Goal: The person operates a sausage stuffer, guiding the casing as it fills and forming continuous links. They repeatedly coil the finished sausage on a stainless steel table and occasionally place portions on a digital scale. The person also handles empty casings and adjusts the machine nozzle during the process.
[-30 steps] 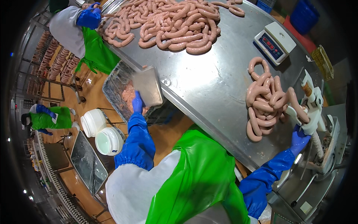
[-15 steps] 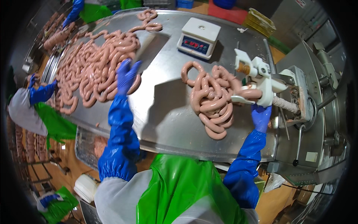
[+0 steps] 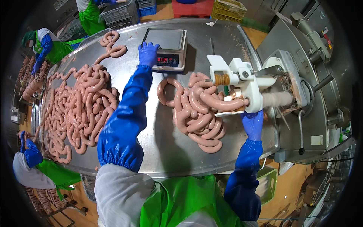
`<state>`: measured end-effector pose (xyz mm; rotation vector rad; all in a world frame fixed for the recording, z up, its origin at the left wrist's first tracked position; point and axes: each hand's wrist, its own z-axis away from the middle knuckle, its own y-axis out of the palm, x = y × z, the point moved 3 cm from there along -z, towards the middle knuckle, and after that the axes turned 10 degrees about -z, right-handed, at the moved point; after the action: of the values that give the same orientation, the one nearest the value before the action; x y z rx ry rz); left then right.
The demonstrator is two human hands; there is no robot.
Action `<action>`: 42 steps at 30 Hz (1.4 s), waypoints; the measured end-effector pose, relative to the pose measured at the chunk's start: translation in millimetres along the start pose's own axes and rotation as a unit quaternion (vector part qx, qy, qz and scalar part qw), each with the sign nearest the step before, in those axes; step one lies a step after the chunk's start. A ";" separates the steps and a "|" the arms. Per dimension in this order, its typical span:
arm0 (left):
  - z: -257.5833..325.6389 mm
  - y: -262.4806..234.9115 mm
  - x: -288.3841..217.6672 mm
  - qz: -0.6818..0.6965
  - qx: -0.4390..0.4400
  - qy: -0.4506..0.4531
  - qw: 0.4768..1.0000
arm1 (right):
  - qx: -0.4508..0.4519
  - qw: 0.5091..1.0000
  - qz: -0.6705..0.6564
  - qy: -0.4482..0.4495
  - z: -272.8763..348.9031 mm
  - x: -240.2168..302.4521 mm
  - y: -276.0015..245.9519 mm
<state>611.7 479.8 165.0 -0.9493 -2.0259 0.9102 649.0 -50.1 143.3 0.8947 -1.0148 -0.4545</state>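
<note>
My left hand (image 3: 148,55), in a blue glove, reaches to the scale (image 3: 176,62) with its fingers spread at the platform's near left corner. It holds nothing; the hand overlaps part of the lit display. My right hand (image 3: 252,124), also gloved, is up against the underside of the white sausage-filling head (image 3: 252,89), which hides its fingers. A linked sausage (image 3: 221,102) comes out of that head onto a coiled heap of sausages (image 3: 198,130). Behind the head, a pale ruffled casing (image 3: 275,99) sits on the machine's tube, looking blurred.
A large pile of linked sausages (image 3: 81,109) covers the left of the steel table (image 3: 151,151). The steel filling machine (image 3: 317,109), with levers, borders the right. Several co-workers in green aprons stand at the left and far left. Crates (image 3: 228,9) stand beyond the far edge.
My left hand has moved from beside the large sausage pile to the scale. The right hand stays under the filling head. The whole view has shifted, bringing co-workers at the far left into sight.
</note>
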 end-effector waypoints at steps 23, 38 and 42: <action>96.7 -234.0 -259.8 0.397 -0.016 0.223 0.890 | -0.053 0.986 0.089 -0.133 -0.3 108.1 -61.5; 102.2 -268.8 -262.2 0.371 -0.090 0.157 0.911 | -0.041 0.903 0.399 -0.152 -37.0 175.4 -62.2; 99.4 -248.3 -264.1 0.327 0.010 0.168 0.930 | -0.051 0.914 0.377 -0.142 -29.2 179.8 -61.8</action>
<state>575.9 113.0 238.5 -1.6929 -1.4128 1.0107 765.0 -198.6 182.0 0.2898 -1.4925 0.0278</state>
